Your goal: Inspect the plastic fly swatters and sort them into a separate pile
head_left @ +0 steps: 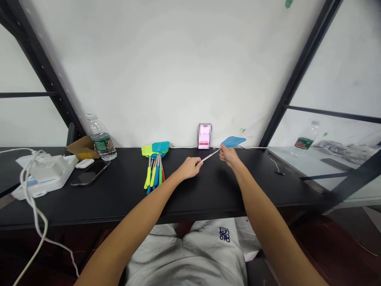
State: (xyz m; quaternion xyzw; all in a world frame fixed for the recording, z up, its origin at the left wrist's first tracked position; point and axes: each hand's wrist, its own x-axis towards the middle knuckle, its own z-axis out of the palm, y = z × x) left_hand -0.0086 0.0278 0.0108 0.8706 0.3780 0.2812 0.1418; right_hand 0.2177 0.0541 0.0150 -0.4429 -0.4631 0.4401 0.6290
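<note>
I hold a fly swatter with a blue head (233, 141) and a thin metal rod above the black table (125, 198). My left hand (189, 167) is closed round the near end of the rod. My right hand (228, 155) pinches the rod just below the blue head. A bundle of several fly swatters (155, 163) with green, yellow and blue handles lies on the table to the left of my left hand.
At the back stands a small pink device (204, 136) on a white cable. On the left lie a water bottle (101, 138), a dark phone (89, 174), a white earbud case (85, 163), a cardboard piece and a white power strip (44, 174) with cables. Another bottle (306, 139) stands on the right-hand table.
</note>
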